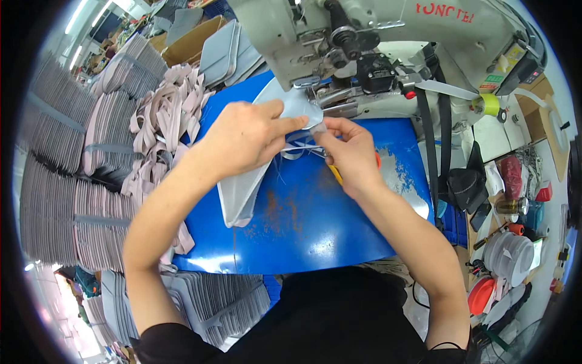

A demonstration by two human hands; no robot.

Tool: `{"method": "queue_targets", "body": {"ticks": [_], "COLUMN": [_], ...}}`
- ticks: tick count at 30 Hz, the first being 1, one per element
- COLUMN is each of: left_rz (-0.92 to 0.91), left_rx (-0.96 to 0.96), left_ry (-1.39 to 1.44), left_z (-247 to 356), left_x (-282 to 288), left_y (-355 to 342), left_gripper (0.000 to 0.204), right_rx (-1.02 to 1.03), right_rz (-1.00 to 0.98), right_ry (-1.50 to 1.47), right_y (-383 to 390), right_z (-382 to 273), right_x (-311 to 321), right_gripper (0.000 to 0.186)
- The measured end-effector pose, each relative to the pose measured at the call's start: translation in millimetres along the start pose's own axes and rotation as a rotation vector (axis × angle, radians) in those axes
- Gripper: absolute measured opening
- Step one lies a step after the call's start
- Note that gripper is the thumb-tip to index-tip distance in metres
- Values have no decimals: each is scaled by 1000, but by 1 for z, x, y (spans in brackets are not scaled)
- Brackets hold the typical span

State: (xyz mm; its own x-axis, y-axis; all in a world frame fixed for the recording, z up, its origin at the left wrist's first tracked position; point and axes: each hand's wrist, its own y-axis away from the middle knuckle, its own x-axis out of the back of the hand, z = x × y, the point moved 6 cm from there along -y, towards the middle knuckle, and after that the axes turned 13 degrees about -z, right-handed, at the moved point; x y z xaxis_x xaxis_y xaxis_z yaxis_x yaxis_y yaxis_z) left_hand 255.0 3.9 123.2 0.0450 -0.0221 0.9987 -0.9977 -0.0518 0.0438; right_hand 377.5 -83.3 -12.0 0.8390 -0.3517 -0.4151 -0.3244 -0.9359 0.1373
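The left hand [248, 136] lies over a pale grey cloth piece [240, 191], its forefinger stretched out and pressing on the cloth while the other fingers curl in; its thumb is hidden, so whether it grips from below cannot be told. The right hand [351, 148] pinches the right edge of the cloth between thumb and forefinger. The cloth sits on the far part of a worn blue desk [339, 236], one end under the far sewing machine [436, 33], the other pointing near and left. Thin white strips [295, 148] lie between the hands, and a tool with orange and yellow handles [335, 174] shows partly beneath the right hand. To the left are tangled pinkish straps [173, 109] and tall tied stacks of grey panels [48, 209]; a cardboard box [195, 41] stands farther off. On the right, black straps [427, 139] hang by the desk edge, near a roll of yellow tape [487, 105], and farther right lies a red round thing [481, 296].
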Motion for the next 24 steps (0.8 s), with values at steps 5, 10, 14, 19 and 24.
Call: {"method": "queue_targets", "body": {"ticks": [5,10,14,19,24], "left_rz": [-121,-200,-224,-247,-203], "left_rx": [-57,0,50,133,189], "left_ry": [-25,-149,-184,-219,-178], "left_z": [1,9,12,21,27], "left_x": [9,8,2,-1,-9], "left_y": [-15,-24,-31,-32,-35], "left_gripper": [43,41,40,38,40], "right_rx": [-108,-79,-79,-76,-75], "right_rz": [-33,4,26,5,13], "right_ry": [-26,-130,-153,-178,-195], "right_y": [5,-7,-10,-10,-11], "right_z": [-7,-5,-5,-5,-3], "right_x": [0,-4,-4,-4,-2], "right_gripper": [24,22,20,20,19]}}
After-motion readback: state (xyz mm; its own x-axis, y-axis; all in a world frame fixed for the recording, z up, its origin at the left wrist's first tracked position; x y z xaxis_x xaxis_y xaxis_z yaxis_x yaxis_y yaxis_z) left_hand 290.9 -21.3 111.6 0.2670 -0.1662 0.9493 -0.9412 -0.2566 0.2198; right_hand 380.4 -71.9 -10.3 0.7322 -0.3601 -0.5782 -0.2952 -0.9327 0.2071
